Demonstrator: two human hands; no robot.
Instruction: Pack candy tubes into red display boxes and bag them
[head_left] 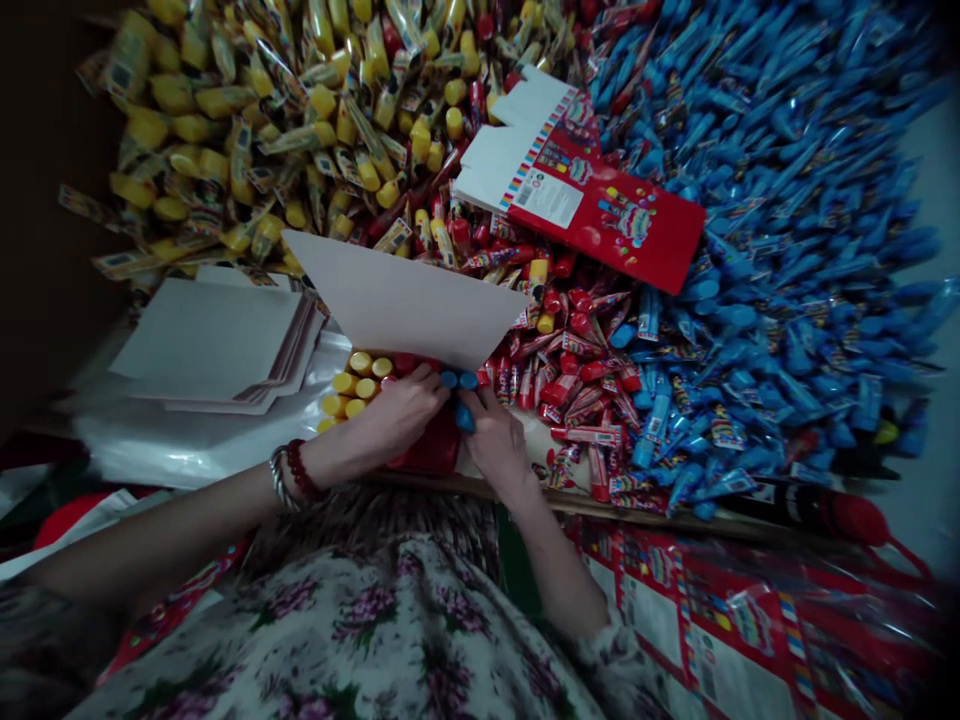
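Note:
In front of me stands a small red box (427, 447) with its white flap (405, 300) raised. Yellow-capped tubes (352, 384) stand upright in its left side, with a few red ones behind my fingers. Blue caps (459, 380) show at the box's right side. My left hand (409, 408) reaches over the box, its fingers bent and pressed together beside the blue caps; what they grip is hidden. My right hand (495, 437) is closed on a blue-capped tube (465, 416) at the box's right edge.
Loose wrapped tubes lie heaped behind: yellow (225, 170), red (570, 370) and blue (765, 220). Flat red cartons (637, 225) rest on the heap. White cards (210, 330) are stacked at left on clear plastic. A dark rod with a red end (855, 518) lies at right.

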